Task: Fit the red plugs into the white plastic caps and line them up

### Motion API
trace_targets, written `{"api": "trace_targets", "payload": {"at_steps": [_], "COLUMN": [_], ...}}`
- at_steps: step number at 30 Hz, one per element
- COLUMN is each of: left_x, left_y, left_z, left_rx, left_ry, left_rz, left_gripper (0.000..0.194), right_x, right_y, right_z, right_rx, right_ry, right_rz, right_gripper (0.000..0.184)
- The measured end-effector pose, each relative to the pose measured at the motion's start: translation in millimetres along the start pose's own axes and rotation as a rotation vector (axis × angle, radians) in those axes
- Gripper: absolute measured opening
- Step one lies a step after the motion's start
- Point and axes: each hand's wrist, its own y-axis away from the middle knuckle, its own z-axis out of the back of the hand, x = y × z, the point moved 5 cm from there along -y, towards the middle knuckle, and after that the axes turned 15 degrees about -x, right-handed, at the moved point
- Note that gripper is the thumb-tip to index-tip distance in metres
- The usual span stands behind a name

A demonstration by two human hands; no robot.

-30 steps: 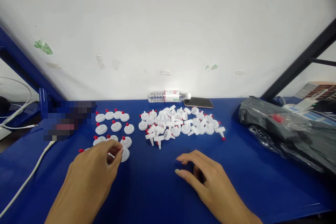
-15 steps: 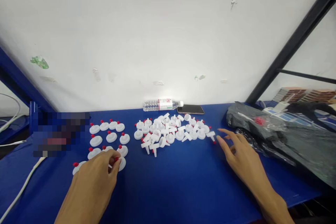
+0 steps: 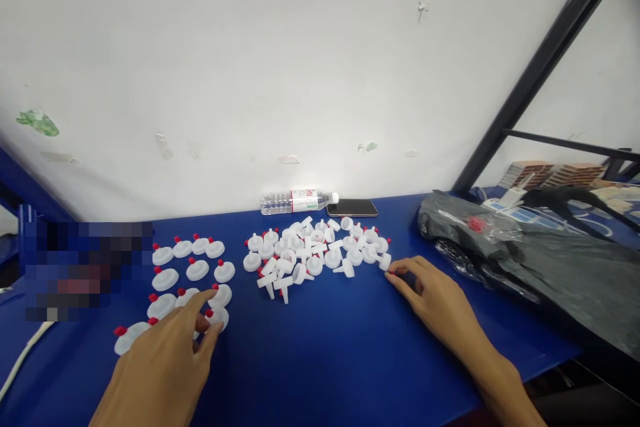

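My left hand point(image 3: 167, 347) is over the near right end of a spread of white nozzle caps with red tips. Its thumb and index finger are apart beside one upright cap point(image 3: 220, 318), and part of the layout is hidden under the hand. My right hand point(image 3: 430, 290) is at the right edge of a loose pile of similar caps point(image 3: 303, 250), many lying on their sides. Between its thumb and fingertips is the red tip of a white nozzle cap point(image 3: 385, 261), its wide end turned toward the pile.
Behind the pile, a clear plastic bottle point(image 3: 299, 201) lies by a dark phone point(image 3: 353, 207) against the white wall point(image 3: 300, 80). Grey plastic bags point(image 3: 540, 273) cover the right side of the blue table point(image 3: 320, 360). A white cable point(image 3: 25, 357) runs at far left.
My right hand has moved in and pinched the cap at the pile's right edge. My left fingers have parted from the red-tipped cap, which stays upright. The view has shifted rightward.
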Motion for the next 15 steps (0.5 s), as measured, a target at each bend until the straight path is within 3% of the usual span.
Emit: {"api": "trace_targets", "payload": {"at_steps": [2,6,9,15], "left_x": [4,11,13,5], "left_y": [5,15,21,27], "left_z": [-2.2,5.6,11.0,12.7], "left_rx": [0.06,-0.092,-0.128,-0.165], "left_ry": [-0.026,0.001,0.024,0.1], "left_rz": [0.041,-0.005,-0.03,-0.004], "left_gripper": [0.05,0.055,0.052,0.045], "right_x": [-2,-6,-6,0], "right_y": [-1,-2,-3,-1], "right_z": [0,-1,0,2], "right_rx": [0.001,0.004,-0.022,-0.058], "right_ry": [-0.041,-0.102,-0.124,-0.141], "right_rz": [-0.017,-0.035,-0.048,-0.009], "right_gripper": [0.02,0.018,0.017,0.047]}}
